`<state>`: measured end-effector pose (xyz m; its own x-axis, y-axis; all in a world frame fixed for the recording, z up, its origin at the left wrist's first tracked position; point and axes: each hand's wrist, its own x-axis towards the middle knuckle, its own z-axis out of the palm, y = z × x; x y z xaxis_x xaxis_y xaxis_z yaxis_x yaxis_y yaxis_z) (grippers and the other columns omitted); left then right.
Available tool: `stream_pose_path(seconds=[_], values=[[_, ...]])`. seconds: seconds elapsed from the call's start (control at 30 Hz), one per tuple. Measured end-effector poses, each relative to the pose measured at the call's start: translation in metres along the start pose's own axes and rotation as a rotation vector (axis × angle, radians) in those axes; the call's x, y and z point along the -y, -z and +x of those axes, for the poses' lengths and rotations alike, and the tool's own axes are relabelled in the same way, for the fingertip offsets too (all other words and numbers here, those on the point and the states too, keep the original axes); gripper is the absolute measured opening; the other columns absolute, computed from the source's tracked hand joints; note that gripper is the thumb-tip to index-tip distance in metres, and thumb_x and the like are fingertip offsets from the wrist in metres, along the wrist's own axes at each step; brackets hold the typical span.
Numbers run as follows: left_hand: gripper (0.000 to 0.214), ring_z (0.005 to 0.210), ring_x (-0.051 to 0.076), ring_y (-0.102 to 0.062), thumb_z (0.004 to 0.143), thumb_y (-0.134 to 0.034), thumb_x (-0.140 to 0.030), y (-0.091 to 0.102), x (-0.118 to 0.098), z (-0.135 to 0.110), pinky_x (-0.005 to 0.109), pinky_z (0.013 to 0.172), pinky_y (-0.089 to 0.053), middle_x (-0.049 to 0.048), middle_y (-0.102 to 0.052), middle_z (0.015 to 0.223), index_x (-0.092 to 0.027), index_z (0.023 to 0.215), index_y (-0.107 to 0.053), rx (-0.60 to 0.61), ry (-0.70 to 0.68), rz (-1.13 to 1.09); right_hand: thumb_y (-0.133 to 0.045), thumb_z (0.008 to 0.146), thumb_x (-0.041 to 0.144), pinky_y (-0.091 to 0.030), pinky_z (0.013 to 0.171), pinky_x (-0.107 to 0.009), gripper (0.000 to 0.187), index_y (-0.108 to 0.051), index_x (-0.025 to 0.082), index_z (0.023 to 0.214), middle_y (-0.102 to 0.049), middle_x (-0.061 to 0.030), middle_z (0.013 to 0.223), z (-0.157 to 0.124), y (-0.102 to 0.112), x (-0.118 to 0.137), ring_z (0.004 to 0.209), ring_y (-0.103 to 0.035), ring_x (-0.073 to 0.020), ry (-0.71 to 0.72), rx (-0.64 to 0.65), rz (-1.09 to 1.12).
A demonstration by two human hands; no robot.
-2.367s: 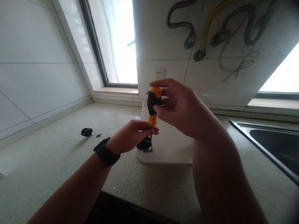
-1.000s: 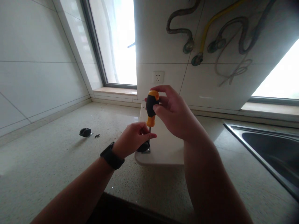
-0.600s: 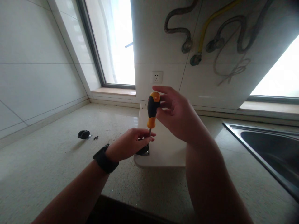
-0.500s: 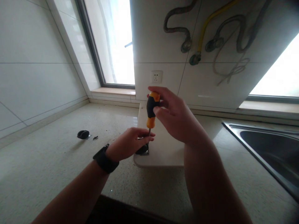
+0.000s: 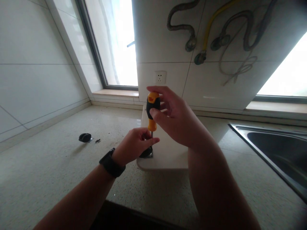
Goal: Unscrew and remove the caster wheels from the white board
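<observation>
A screwdriver (image 5: 153,107) with an orange and black handle stands nearly upright over the white board (image 5: 171,159). My right hand (image 5: 176,116) is closed around its handle, the forefinger stretched over the top. Lower down, my left hand (image 5: 136,142) has its curled fingers and thumb closed about the metal shaft. Under that hand, at the board's near left corner, sits a black caster (image 5: 145,153) with a metal mounting plate, partly covered by my fingers. The screwdriver's tip is hidden behind my left thumb.
Another black caster (image 5: 85,137) lies on the speckled countertop (image 5: 59,172) to the left, with small dark screws (image 5: 98,141) beside it. A steel sink (image 5: 271,147) is set in at the right. Hoses (image 5: 206,35) and a socket (image 5: 160,77) are on the back wall.
The screwdriver handle has shifted slightly left and turned with my right hand. My left fingers have curled in more around the shaft.
</observation>
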<state>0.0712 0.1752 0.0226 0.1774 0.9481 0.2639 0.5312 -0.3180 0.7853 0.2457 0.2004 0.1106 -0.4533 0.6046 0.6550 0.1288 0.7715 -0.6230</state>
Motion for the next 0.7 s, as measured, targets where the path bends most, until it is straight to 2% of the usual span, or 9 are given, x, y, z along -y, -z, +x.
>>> stream_pose_path(seconds=[0.1,0.17,0.33,0.47,0.6,0.7], values=[[0.038,0.059,0.011,-0.049,0.090,-0.073,-0.050,-0.001,0.001,0.000,0.026,0.055,-0.039,-0.0027,-0.058,0.065,-0.017,0.076,-0.060,0.004,0.008,0.001,-0.077,0.084,0.031,-0.057,0.077,-0.037,0.055,-0.059,0.029,0.136,-0.063,-0.0036,0.114,0.001,-0.001,0.000,0.087,-0.063,-0.0173,0.006,-0.031,-0.102],[0.037,0.062,0.013,-0.055,0.090,-0.073,-0.051,0.001,0.000,0.000,0.027,0.058,-0.043,-0.0007,-0.063,0.069,-0.017,0.079,-0.063,0.015,0.002,0.003,-0.078,0.083,0.029,-0.057,0.074,-0.036,0.058,-0.058,0.029,0.137,-0.064,-0.0027,0.110,0.001,0.000,-0.002,0.080,-0.063,-0.0156,-0.012,-0.041,-0.096],[0.027,0.080,0.017,-0.069,0.092,-0.073,-0.042,0.005,-0.007,0.000,0.030,0.074,-0.053,0.0046,-0.077,0.091,-0.016,0.100,-0.073,0.049,0.022,-0.083,-0.069,0.080,0.015,-0.058,0.075,-0.036,0.061,-0.052,0.024,0.139,-0.066,-0.0051,0.113,0.003,0.000,-0.006,0.083,-0.068,-0.0164,-0.045,-0.070,0.014],[0.023,0.086,0.018,-0.071,0.094,-0.069,-0.037,0.008,-0.012,-0.001,0.032,0.080,-0.053,0.0045,-0.080,0.098,-0.018,0.102,-0.079,0.054,0.023,-0.060,-0.059,0.079,0.009,-0.058,0.080,-0.037,0.055,-0.055,0.022,0.132,-0.066,-0.0061,0.113,0.005,-0.003,-0.008,0.092,-0.067,-0.0182,-0.010,-0.068,0.037],[0.025,0.092,0.020,-0.072,0.095,-0.065,-0.033,0.010,-0.016,-0.003,0.034,0.084,-0.054,0.0058,-0.081,0.104,-0.018,0.108,-0.080,0.061,0.019,-0.024,-0.062,0.088,0.022,-0.057,0.079,-0.039,0.046,-0.057,0.025,0.134,-0.059,-0.0083,0.125,0.003,-0.005,-0.008,0.094,-0.064,-0.0188,-0.002,-0.076,-0.062],[0.028,0.095,0.020,-0.073,0.095,-0.062,-0.025,0.011,-0.018,-0.003,0.033,0.085,-0.055,0.0075,-0.081,0.109,-0.015,0.114,-0.079,0.069,0.029,-0.043,-0.071,0.088,0.036,-0.056,0.075,-0.040,0.054,-0.055,0.026,0.139,-0.058,-0.0092,0.123,0.001,-0.004,-0.009,0.091,-0.062,-0.0199,-0.027,-0.086,-0.149]])
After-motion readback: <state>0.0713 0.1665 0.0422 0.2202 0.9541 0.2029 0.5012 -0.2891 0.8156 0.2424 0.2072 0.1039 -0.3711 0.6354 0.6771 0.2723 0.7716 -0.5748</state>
